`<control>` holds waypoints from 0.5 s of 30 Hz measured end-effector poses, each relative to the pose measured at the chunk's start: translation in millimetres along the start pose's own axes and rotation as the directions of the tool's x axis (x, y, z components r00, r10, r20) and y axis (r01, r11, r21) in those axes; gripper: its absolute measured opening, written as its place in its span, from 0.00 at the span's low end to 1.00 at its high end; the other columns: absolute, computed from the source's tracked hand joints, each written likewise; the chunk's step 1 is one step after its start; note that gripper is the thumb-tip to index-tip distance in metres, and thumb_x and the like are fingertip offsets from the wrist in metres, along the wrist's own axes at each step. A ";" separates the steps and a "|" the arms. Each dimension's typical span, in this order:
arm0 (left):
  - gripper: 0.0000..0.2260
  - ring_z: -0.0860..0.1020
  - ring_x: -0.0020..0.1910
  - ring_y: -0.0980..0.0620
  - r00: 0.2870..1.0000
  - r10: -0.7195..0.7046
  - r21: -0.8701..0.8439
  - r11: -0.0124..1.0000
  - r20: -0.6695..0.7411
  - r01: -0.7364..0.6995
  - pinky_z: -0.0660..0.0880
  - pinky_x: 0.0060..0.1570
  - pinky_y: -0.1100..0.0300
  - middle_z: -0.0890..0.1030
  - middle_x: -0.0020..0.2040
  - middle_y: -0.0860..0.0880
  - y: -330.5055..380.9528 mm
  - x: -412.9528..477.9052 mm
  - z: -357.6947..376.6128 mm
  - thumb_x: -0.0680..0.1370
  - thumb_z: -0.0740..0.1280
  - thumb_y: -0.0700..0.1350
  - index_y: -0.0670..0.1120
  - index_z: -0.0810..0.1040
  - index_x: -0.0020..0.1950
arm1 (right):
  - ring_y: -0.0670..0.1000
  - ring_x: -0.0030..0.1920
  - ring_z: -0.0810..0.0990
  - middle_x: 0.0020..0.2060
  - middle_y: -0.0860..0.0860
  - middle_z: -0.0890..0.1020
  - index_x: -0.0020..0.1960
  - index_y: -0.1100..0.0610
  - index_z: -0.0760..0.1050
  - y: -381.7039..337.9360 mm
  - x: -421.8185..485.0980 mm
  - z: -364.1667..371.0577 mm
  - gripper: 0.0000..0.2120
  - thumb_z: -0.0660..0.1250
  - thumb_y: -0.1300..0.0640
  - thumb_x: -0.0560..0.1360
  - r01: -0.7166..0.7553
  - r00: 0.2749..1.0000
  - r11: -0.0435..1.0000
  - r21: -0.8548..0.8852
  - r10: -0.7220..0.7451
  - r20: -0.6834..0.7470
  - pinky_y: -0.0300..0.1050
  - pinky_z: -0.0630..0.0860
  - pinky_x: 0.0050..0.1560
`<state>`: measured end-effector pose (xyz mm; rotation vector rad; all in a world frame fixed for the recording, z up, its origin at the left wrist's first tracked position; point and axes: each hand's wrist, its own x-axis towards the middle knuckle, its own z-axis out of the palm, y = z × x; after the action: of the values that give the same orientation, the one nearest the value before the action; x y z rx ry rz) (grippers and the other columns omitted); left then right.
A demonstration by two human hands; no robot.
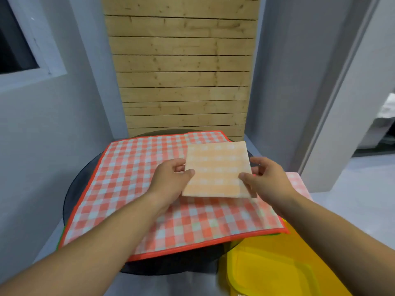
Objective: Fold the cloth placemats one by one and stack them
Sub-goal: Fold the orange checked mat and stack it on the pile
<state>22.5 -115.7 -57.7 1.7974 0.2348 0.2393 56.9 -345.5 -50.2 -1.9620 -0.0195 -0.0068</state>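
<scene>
At the far left a window (19, 50) is sitting in the grey wall, and a wooden slat panel (183, 71) is rising behind the round dark tabletop (71, 189). A large red-and-white checked placemat (128, 189) is lying unfolded across that tabletop, its near edge hanging over the rim, and a thin green edge (61, 238) is peeking out beneath its left corner. The left hand (168, 178) is gripping the left side of a folded orange checked placemat (215, 171), thumb lying on top and fingers curling underneath. That folded placemat is being held above the right half of the red one, tilted slightly. The right hand (267, 178) is pinching its near right corner, thumb pressing on top while the fingers are wrapping behind the right edge. Under the right wrist a pale pink checked cloth (299, 182) is showing, seemingly another folded placemat, though little of it is visible. At the lower right a yellow object (267, 274) with a raised rim is sitting beside the tabletop.
</scene>
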 end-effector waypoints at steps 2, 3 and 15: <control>0.12 0.84 0.43 0.62 0.998 0.036 -0.021 0.999 0.044 -0.036 0.81 0.50 0.60 0.86 0.50 0.55 7.8 -6.7 24.0 0.79 0.68 0.35 0.53 0.82 0.48 | 0.48 0.33 0.81 0.39 0.51 0.83 0.60 0.54 0.76 5.3 -6.0 -22.7 0.15 0.71 0.63 0.75 -0.005 0.999 1.000 0.020 0.006 -0.045 0.41 0.78 0.28; 0.13 0.84 0.42 0.63 0.997 0.050 -0.036 0.998 0.063 -0.047 0.81 0.49 0.60 0.86 0.50 0.55 11.4 -9.5 36.0 0.79 0.68 0.34 0.54 0.81 0.47 | 0.46 0.32 0.81 0.36 0.49 0.82 0.59 0.53 0.76 8.6 -8.9 -34.2 0.14 0.71 0.63 0.76 -0.009 0.998 0.999 0.033 0.011 -0.066 0.40 0.77 0.27; 0.11 0.80 0.50 0.58 0.979 0.101 -0.058 0.994 0.179 -0.092 0.77 0.42 0.69 0.82 0.54 0.55 29.3 -24.8 199.9 0.80 0.69 0.43 0.49 0.79 0.62 | 0.57 0.56 0.80 0.61 0.54 0.79 0.71 0.57 0.70 59.4 -9.2 -150.2 0.21 0.67 0.57 0.79 -0.101 0.969 0.995 -0.028 0.092 -0.229 0.57 0.82 0.52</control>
<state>56.8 -315.4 -76.8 1.7716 0.0115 0.1471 49.3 -507.1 -47.9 -1.9889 0.2278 -0.1694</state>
